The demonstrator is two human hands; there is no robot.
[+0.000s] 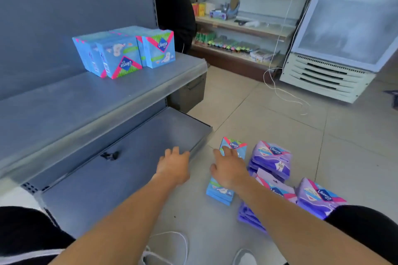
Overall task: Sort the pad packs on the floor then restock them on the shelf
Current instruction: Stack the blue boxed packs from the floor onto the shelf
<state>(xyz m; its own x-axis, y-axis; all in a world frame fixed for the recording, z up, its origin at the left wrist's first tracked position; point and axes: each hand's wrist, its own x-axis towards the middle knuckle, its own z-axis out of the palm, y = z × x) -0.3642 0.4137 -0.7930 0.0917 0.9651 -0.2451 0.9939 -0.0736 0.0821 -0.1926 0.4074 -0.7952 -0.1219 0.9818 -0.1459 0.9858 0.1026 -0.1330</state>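
A shop aisle with a pale tiled floor (pixel 269 118) fills the view. A grey metal shelf (pixel 90 101) runs up the left, with a lower shelf (pixel 133 157) under it whose front lip lies just at the left fingertips. Far beyond both hands stand a glass-door cooler (pixel 344 34) and a wall rack of goods (pixel 243 26), and a white cord (pixel 280 90) trails over the tiles between them.

Both forearms reach forward and down. The left hand (pixel 173 168) is palm down, fingers loosely spread and holding nothing, tips at the lower shelf's edge. The right hand (pixel 229 168) is also palm down, fingers spread and resting on the blue pad packs on the floor (pixel 233 146); whether they curl round a pack cannot be told.

Just right of the right fingers lie purple pad packs (pixel 271 157) in loose stacks, touching one another. Well above and left of the left fingers, blue pad packs on the shelf (pixel 127 49) stand in a tight group, one upside down. A person in dark clothing (pixel 172 6) stands behind that shelf.
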